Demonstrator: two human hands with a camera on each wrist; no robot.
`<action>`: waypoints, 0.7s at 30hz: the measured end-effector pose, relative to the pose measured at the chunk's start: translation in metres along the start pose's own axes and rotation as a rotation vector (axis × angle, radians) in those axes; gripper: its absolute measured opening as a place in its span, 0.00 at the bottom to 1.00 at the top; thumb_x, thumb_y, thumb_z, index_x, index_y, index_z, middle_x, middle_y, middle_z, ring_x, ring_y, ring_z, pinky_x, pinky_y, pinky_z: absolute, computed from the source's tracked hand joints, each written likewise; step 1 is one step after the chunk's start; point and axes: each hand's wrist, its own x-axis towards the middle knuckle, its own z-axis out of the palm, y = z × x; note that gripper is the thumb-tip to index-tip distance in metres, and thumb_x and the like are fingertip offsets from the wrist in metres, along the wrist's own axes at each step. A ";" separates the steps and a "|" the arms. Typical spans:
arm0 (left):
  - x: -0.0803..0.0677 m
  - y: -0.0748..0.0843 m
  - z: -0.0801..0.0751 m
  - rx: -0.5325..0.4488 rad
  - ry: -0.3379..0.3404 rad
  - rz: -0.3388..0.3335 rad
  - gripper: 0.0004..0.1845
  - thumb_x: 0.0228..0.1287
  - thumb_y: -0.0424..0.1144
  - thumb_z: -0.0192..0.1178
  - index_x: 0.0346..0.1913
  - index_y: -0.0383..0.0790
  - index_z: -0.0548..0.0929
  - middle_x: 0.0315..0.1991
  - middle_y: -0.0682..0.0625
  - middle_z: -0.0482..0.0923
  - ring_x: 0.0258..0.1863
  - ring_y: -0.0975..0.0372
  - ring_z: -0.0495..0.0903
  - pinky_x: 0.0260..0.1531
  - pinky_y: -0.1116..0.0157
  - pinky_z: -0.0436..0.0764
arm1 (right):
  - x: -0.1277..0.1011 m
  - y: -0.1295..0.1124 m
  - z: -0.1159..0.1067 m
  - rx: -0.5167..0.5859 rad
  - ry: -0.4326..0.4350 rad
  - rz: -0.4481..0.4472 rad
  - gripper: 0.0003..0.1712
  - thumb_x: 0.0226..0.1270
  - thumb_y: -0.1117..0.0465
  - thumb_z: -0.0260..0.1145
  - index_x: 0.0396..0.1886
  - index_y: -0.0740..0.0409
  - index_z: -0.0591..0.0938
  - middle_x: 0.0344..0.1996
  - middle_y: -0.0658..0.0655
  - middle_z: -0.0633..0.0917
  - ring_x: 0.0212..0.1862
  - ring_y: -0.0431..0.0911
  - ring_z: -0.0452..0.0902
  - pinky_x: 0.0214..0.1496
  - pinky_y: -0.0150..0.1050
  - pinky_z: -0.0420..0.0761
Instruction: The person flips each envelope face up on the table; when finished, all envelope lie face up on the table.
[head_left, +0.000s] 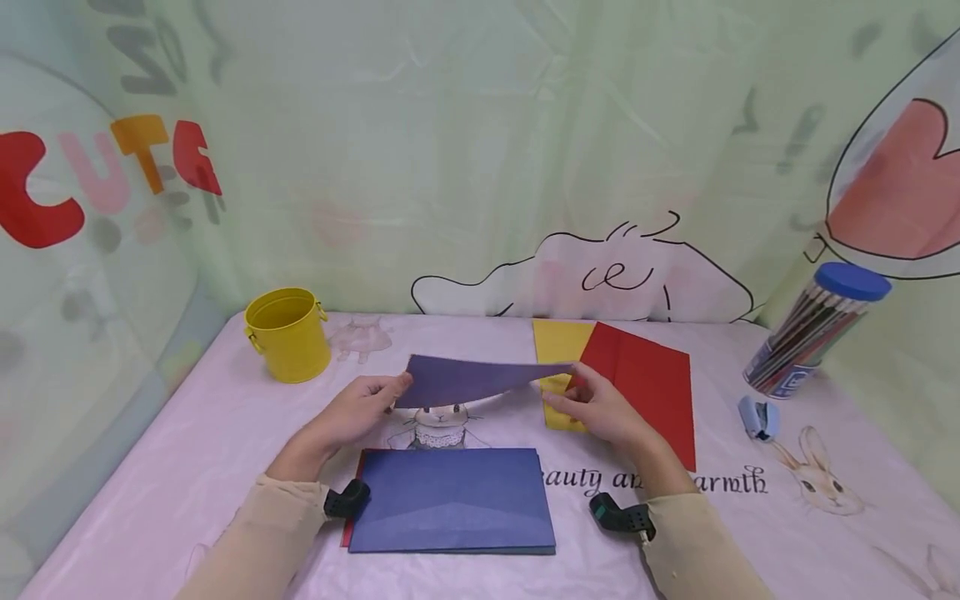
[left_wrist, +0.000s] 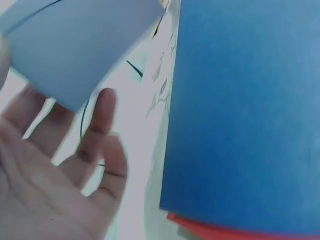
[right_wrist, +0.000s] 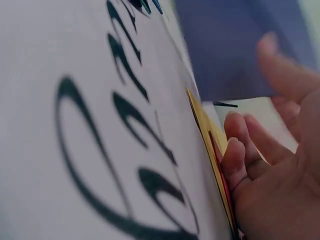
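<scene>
A blue-purple sheet of paper [head_left: 468, 382] is raised above the table, slightly bowed. My left hand [head_left: 351, 413] pinches its left end, thumb on top. In the left wrist view a corner of that sheet [left_wrist: 82, 47] lies in the hand, with the other fingers spread below it. My right hand [head_left: 603, 410] pinches the opposite end, and the right wrist view shows the thumb against the sheet [right_wrist: 225, 55]. Below, a blue sheet [head_left: 452, 500] lies on the table between the forearms, with a red edge [left_wrist: 220, 231] showing from under it.
Red paper [head_left: 654, 392] overlaps yellow paper [head_left: 551, 340] beside the right hand. A yellow bucket [head_left: 288, 337] stands at the back left. Toward the right are a blue-lidded tub of pencils [head_left: 813, 329] and a small light-blue stapler [head_left: 759, 418]. A printed curtain [head_left: 480, 167] hangs behind the table.
</scene>
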 end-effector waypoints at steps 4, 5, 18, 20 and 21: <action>0.002 -0.001 0.003 -0.086 0.106 0.035 0.17 0.76 0.46 0.57 0.47 0.33 0.84 0.39 0.46 0.83 0.39 0.56 0.78 0.43 0.60 0.76 | -0.001 0.002 0.001 0.042 0.004 -0.036 0.25 0.69 0.54 0.70 0.61 0.60 0.78 0.41 0.58 0.83 0.44 0.51 0.77 0.41 0.37 0.76; 0.003 -0.001 0.004 -0.110 0.114 0.050 0.15 0.75 0.43 0.58 0.54 0.35 0.82 0.38 0.46 0.84 0.37 0.56 0.79 0.41 0.62 0.77 | -0.001 0.002 0.001 0.051 0.006 -0.037 0.24 0.70 0.54 0.69 0.60 0.61 0.78 0.42 0.57 0.85 0.44 0.50 0.78 0.42 0.36 0.76; 0.000 0.003 -0.001 -0.178 0.140 0.092 0.30 0.68 0.35 0.66 0.70 0.49 0.71 0.46 0.44 0.84 0.39 0.54 0.83 0.39 0.63 0.81 | 0.000 0.003 -0.002 0.122 -0.087 -0.134 0.49 0.66 0.64 0.72 0.81 0.44 0.57 0.41 0.61 0.86 0.43 0.51 0.79 0.45 0.36 0.76; -0.001 0.003 -0.004 -0.181 0.135 0.097 0.29 0.66 0.34 0.67 0.68 0.46 0.73 0.44 0.44 0.84 0.38 0.54 0.83 0.38 0.64 0.80 | 0.000 0.002 -0.003 0.123 -0.100 -0.160 0.50 0.64 0.65 0.72 0.81 0.45 0.58 0.41 0.61 0.86 0.40 0.52 0.79 0.43 0.36 0.75; -0.001 0.003 -0.005 -0.188 0.127 0.097 0.28 0.65 0.34 0.68 0.67 0.44 0.73 0.42 0.44 0.84 0.38 0.54 0.82 0.37 0.64 0.79 | 0.000 0.002 -0.003 0.118 -0.108 -0.172 0.49 0.64 0.65 0.73 0.80 0.47 0.59 0.41 0.61 0.86 0.40 0.52 0.79 0.41 0.35 0.75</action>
